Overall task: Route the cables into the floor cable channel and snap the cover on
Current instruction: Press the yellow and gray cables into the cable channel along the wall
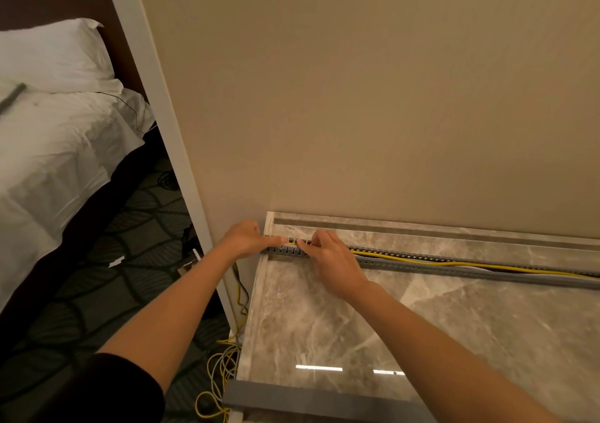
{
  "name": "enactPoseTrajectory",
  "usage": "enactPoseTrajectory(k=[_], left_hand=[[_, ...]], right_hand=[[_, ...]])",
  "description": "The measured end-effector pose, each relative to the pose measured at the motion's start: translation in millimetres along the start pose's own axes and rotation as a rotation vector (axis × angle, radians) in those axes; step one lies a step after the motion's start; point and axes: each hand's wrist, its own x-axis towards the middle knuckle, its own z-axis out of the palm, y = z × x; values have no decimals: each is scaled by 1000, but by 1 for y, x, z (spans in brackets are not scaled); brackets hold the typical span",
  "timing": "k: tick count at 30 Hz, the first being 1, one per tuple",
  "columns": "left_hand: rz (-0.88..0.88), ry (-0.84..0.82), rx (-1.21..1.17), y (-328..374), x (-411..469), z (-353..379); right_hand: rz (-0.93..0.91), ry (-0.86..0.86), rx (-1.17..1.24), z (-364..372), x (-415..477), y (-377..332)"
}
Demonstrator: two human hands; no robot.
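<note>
A grey slotted cable channel [454, 268] lies open on the marble surface [422, 325], running from its left edge to the right along the beige wall. A yellow cable [406, 259] and a grey one lie inside it. My left hand [246, 239] rests at the channel's left end, fingers pointing right onto the cables. My right hand [328, 257] sits just to the right, fingertips pressing the yellow cable down into the channel. The flat grey cover strip [292, 398] lies along the marble's near edge.
Loose yellow and grey cables [224, 367] hang off the marble's left edge and coil on the patterned carpet [113, 276]. A white door frame [181, 169] slants past on the left. Beyond it stands a bed [55, 137] with white sheets.
</note>
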Motion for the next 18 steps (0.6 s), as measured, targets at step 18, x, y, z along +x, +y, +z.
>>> enactPoseTrajectory(k=[18], left_hand=[[527,28,338,60,-25,53]], right_hand=[[176,163,-136,-7,-44,39]])
